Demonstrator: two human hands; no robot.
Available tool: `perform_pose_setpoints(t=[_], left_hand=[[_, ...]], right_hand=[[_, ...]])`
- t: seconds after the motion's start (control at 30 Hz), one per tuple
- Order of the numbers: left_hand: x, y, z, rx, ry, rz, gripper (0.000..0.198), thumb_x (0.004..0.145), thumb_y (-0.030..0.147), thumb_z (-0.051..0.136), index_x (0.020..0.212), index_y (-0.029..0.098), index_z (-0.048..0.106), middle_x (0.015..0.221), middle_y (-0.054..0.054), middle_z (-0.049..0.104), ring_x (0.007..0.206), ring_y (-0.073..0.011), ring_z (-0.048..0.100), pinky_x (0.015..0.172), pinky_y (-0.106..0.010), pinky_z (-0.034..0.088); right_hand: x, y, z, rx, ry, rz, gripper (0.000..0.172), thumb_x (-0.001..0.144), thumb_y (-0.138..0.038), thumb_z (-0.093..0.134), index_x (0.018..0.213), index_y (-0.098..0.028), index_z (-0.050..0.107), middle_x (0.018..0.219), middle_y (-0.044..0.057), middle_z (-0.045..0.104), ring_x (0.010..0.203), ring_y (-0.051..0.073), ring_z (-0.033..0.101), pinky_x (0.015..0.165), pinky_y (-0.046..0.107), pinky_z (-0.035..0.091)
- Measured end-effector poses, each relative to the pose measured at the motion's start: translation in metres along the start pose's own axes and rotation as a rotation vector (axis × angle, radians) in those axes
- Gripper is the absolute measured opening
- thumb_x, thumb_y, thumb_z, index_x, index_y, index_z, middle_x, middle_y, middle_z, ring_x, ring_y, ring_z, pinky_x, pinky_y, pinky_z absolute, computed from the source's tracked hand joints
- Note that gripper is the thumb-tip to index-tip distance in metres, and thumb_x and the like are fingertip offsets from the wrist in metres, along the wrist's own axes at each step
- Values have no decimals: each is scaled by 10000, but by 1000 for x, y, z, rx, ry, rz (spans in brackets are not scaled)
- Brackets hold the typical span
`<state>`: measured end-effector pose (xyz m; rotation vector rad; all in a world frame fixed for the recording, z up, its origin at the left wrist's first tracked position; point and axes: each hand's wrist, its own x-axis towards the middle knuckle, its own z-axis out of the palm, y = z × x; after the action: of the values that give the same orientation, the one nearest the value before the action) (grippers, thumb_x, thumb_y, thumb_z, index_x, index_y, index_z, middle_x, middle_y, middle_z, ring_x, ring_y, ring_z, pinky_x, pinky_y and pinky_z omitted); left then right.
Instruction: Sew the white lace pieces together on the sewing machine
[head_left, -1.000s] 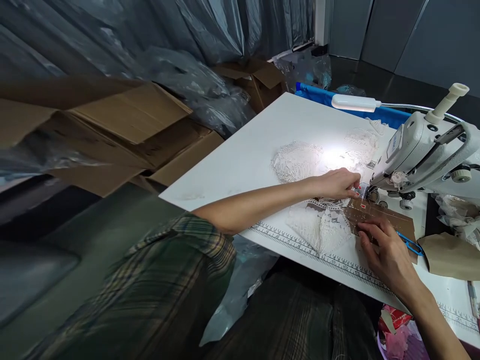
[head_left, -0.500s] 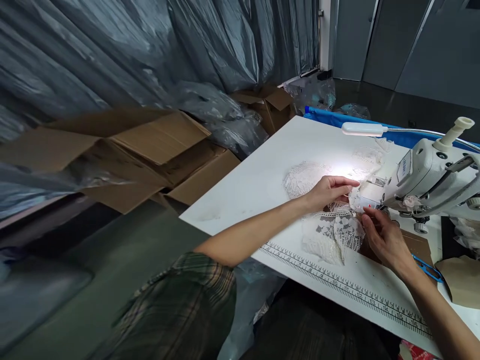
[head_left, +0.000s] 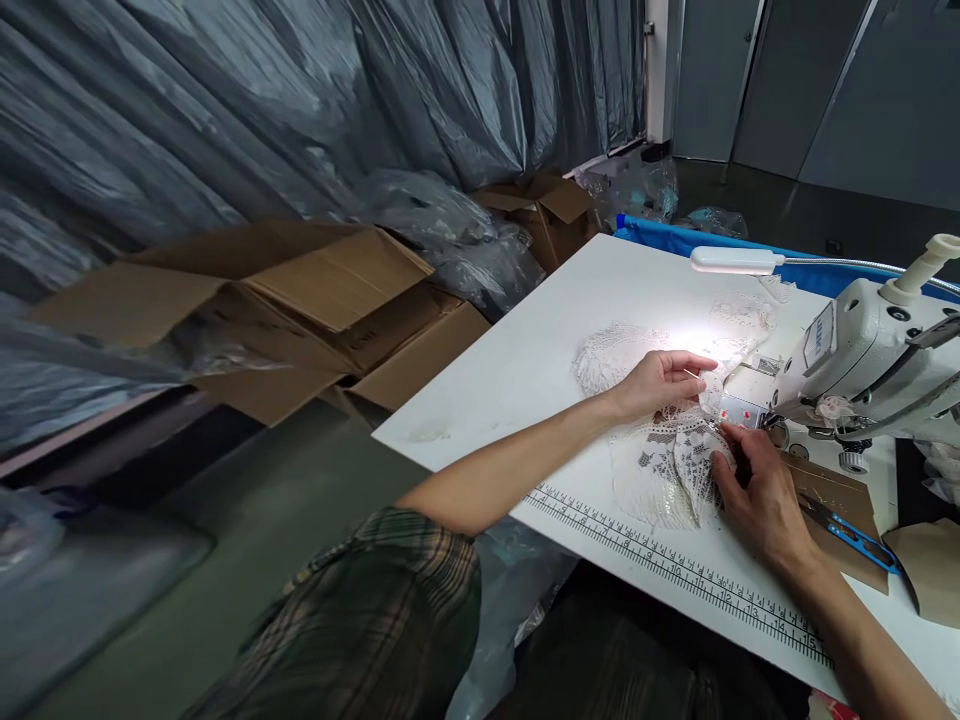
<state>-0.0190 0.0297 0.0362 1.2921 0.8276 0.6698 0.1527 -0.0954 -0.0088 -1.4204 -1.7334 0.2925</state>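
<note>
White lace fabric lies bunched on the table beside the head of a white sewing machine. My left hand is closed on the lace's upper edge, thumb against fingers. At the right side of the lace, near the needle area, my right hand is closed on its edge with curled fingers. The exact grip of the right fingertips is partly hidden. More lace spreads behind my left hand, under a bright lamp.
Blue-handled thread snips rest on brown cardboard right of my right hand. A printed ruler runs along the front of the white table. Open cardboard boxes and plastic bags stand at the left.
My right hand has shifted slightly left and down along the lace, which has come away a little from the needle area. The camera view has turned slightly. My left hand keeps its hold.
</note>
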Motion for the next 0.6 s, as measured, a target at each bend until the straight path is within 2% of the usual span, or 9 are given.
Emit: perform_pose_setpoints(t=[0.13,0.27,0.37,0.43,0.5,0.6], left_hand=[[1,-1,-2,21,-8,14,484,769,231,726,1235,108,689,881,-43,701,757,-97,627,731,-239,539],[2,-1,-2,17,-3,12,452,801,225,677,1237,105,690,855,-30,688,734,-88,621,761,-255,555],[2,-1,-2,70,-46,24,358,827,250,677,1151,104,727,828,-30,695,732,-90,621,757,-253,550],[0,0,-2,156,-158,26,272,823,289,711,1025,113,761,796,-29,704,683,-81,600,675,-226,516],[-4,0,-4,252,-344,-6,232,802,327,751,926,132,777,742,-18,702,629,-74,573,591,-201,464],[-12,4,-6,326,-641,-85,301,747,393,815,947,169,795,671,0,682,580,-84,564,530,-198,423]], right_hand=[[-1,2,2,21,2,54,359,907,-326,529,1212,-182,651,946,100,720,811,233,664,764,401,574],[-2,0,0,30,-9,96,350,878,-289,509,1164,-186,683,953,99,738,813,226,676,774,385,561],[1,-6,-6,76,-99,68,327,853,-305,529,1095,-196,719,844,65,724,741,211,658,744,377,549],[4,-9,-10,127,-138,106,316,851,-362,555,1053,-204,738,799,50,708,708,201,646,714,368,548],[7,-8,-12,174,-88,233,364,866,-447,550,1053,-199,742,865,70,730,768,214,673,749,385,564],[10,0,-11,263,14,460,495,885,-548,505,1123,-168,714,952,118,759,837,243,714,816,435,585]])
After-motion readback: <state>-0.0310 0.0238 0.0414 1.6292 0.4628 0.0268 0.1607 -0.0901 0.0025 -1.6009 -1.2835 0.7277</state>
